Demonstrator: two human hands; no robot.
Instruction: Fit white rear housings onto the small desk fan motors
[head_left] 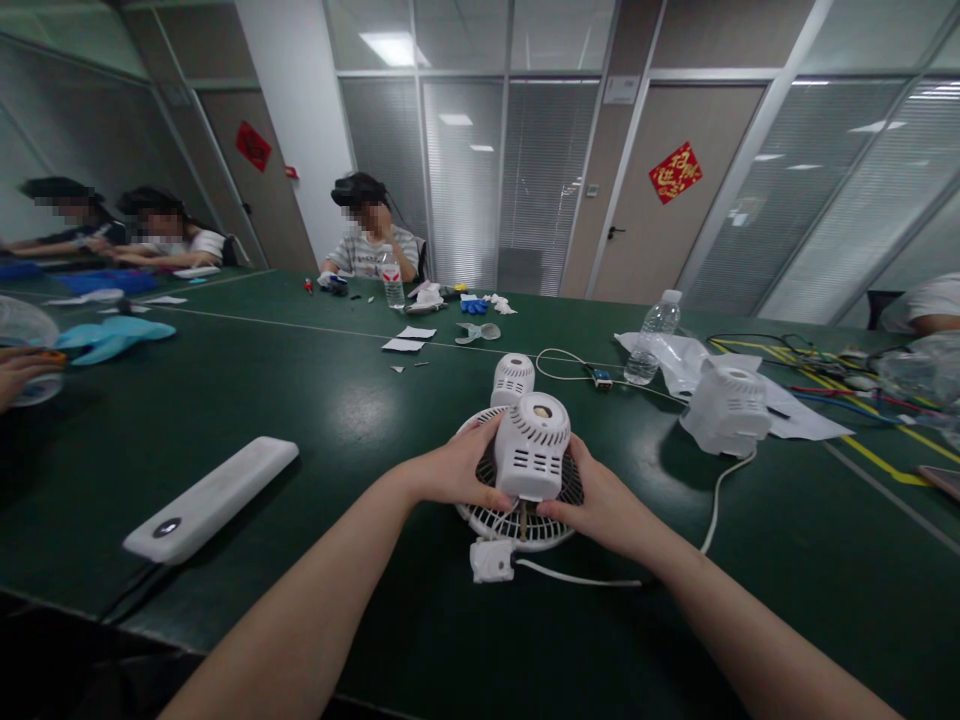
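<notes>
Head view: left hand [457, 475] and right hand [600, 505] grip the motor housing [531, 447], upright on the flat-lying fan grille [480, 520].

Fan grille [480, 522] lies flat on the tabletop [315, 400], near edge, centre. Motor housing [532, 447] sits on top of it, left hand [457, 470] at its left side, right hand [600, 500] at its right. Small plug block [492, 560] just in front of the grille, its cord [577, 578] running off to the right. Second small housing [513, 378] directly behind. Larger housing [729, 408] to the right, lying on a plastic sheet [802, 420]. Water bottle [651, 340] behind that. Long flat bar [211, 497] to the left. Seated person [371, 240] at the far side.
</notes>
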